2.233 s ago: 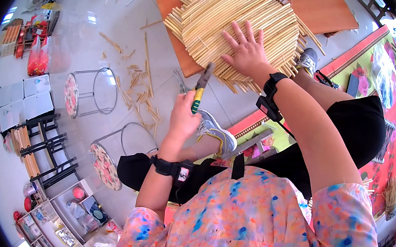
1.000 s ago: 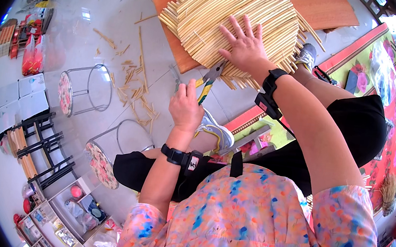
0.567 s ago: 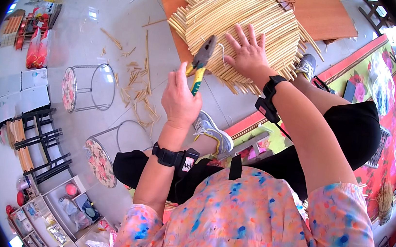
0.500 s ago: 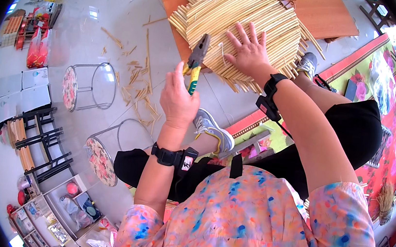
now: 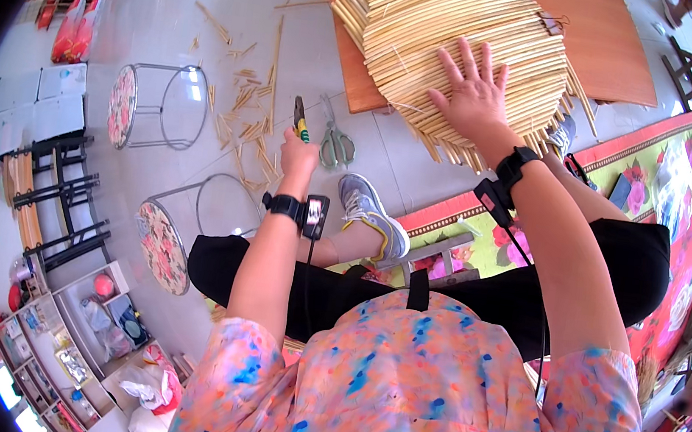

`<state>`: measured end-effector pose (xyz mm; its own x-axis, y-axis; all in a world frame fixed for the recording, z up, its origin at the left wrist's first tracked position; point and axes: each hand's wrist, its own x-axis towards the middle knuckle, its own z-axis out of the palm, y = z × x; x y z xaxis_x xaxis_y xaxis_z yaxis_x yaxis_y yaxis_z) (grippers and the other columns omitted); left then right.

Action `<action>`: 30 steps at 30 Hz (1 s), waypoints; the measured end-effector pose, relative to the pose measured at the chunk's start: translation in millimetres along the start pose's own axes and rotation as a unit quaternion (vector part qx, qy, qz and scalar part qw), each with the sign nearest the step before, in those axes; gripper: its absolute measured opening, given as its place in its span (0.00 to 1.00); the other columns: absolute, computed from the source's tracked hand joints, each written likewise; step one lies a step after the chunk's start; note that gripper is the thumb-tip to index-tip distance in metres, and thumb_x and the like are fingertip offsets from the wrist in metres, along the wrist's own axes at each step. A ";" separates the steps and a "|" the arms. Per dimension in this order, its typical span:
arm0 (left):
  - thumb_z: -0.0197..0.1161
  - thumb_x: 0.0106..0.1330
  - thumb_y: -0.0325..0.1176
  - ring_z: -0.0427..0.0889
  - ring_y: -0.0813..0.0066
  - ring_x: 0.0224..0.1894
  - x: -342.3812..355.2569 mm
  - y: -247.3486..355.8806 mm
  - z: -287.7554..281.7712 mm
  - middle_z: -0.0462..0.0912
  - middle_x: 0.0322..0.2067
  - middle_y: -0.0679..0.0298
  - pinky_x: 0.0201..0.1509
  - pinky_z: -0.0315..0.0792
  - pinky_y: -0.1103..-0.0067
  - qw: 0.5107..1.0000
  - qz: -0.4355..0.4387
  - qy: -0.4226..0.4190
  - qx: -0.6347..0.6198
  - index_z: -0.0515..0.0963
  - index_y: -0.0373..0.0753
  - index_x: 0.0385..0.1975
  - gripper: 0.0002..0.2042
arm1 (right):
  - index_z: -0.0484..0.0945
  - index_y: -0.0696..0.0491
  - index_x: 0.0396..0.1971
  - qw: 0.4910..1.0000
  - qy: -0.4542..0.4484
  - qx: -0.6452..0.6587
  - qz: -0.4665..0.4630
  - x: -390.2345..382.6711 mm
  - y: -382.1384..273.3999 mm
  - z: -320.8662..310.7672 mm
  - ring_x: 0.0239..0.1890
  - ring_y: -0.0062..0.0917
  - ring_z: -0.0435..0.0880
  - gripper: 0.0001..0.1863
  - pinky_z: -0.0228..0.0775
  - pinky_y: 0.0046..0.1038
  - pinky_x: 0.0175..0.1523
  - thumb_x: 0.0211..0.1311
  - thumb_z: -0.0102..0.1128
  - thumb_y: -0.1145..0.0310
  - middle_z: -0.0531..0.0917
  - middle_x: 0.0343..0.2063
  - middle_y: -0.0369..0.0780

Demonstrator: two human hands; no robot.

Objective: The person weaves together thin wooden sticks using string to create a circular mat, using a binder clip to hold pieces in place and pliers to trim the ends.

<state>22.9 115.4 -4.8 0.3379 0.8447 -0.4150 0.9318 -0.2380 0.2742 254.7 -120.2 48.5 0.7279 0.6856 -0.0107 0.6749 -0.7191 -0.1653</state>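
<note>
My right hand (image 5: pixel 473 101) lies flat with fingers spread on a round panel of pale straw-coloured sticks (image 5: pixel 433 51). The panel rests on an orange-brown wooden board (image 5: pixel 613 42), and untrimmed stick ends jut out round its rim. My left hand (image 5: pixel 299 156) is closed round combination pliers (image 5: pixel 300 115) with yellow and green grips, apart from the panel and to its lower left. Just right of that hand, scissors (image 5: pixel 337 145) with grey-green handles lie on the tiled floor.
Cut stick pieces (image 5: pixel 248 102) litter the floor. To the left stand two round stools, one nearer (image 5: pixel 161 246) and one farther (image 5: pixel 122 105), with flowered seats. A flowered mat (image 5: pixel 526 211) stretches to the right. A shelf unit (image 5: pixel 51 336) stands lower left. My shoe (image 5: pixel 371 219) is beside the scissors.
My left hand has drawn the pliers away from the panel's edge, lower and toward the floor. The scissors now show. My right hand stays on the panel while the whole view has shifted.
</note>
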 end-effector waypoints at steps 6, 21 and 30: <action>0.60 0.52 0.33 0.75 0.44 0.45 16.6 -47.9 58.5 0.66 0.48 0.40 0.50 0.70 0.63 0.994 -0.059 -0.001 0.095 0.51 0.42 0.61 0.35 | 0.51 0.34 0.66 1.000 0.000 -0.014 -0.008 1.6 -2.5 2.7 0.70 0.42 0.36 0.35 0.30 0.53 0.69 0.60 0.42 0.39 0.46 0.68 0.38; 0.62 0.57 0.31 0.77 0.72 0.30 -13.4 42.3 117.0 0.80 0.30 0.63 0.35 0.70 0.79 0.910 0.239 -0.029 -0.338 0.79 0.39 0.40 0.11 | 0.53 0.37 0.66 0.999 -0.001 -0.043 -0.018 6.0 -4.2 8.5 0.70 0.44 0.37 0.36 0.31 0.53 0.68 0.59 0.46 0.40 0.46 0.69 0.40; 0.63 0.58 0.31 0.70 0.83 0.25 -34.9 75.2 107.6 0.79 0.27 0.70 0.28 0.63 0.85 0.881 0.141 -0.149 -0.426 0.80 0.36 0.37 0.09 | 0.53 0.38 0.66 0.999 0.010 -0.033 -0.024 5.0 -1.6 9.0 0.70 0.45 0.38 0.36 0.31 0.55 0.67 0.59 0.44 0.39 0.47 0.68 0.41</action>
<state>95.5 16.4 -63.0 0.6779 0.6165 -0.4005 0.4105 0.1346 0.9019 256.2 -114.6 39.8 0.6969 0.7170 0.0144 0.7145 -0.6924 -0.1000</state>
